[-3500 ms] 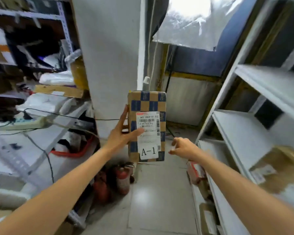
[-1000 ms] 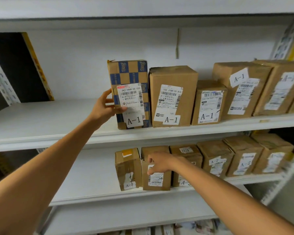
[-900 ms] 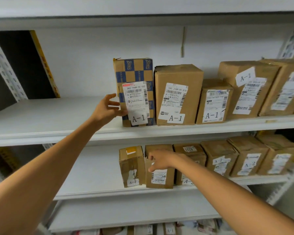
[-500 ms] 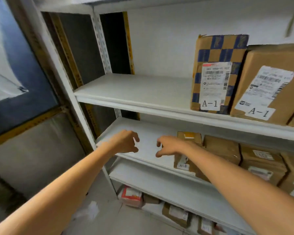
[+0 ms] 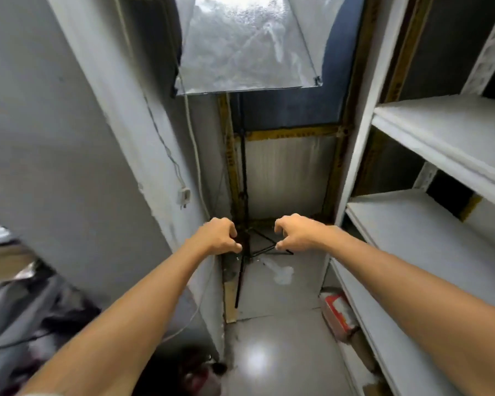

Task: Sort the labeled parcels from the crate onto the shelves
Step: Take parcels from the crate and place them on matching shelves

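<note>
Ahead, narrow aisle (image 5: 269,352) between pillar (image 5: 83,138), shelves (image 5: 429,238)

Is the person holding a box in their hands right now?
No, the left hand and the right hand are both loosely curled with nothing in them.

Plain white shelves (image 5: 440,130), pale grey pillar (image 5: 69,144), silver sheet (image 5: 249,47) with a crinkled shine, dark blue panel (image 5: 292,110), yellow frame bar (image 5: 292,134) with small dark marks, whitish panel (image 5: 286,175) with fine vertical ribs, thin black stand (image 5: 243,172), grey glossy floor (image 5: 269,367), red and white box (image 5: 336,312), white plug (image 5: 183,196)
</note>
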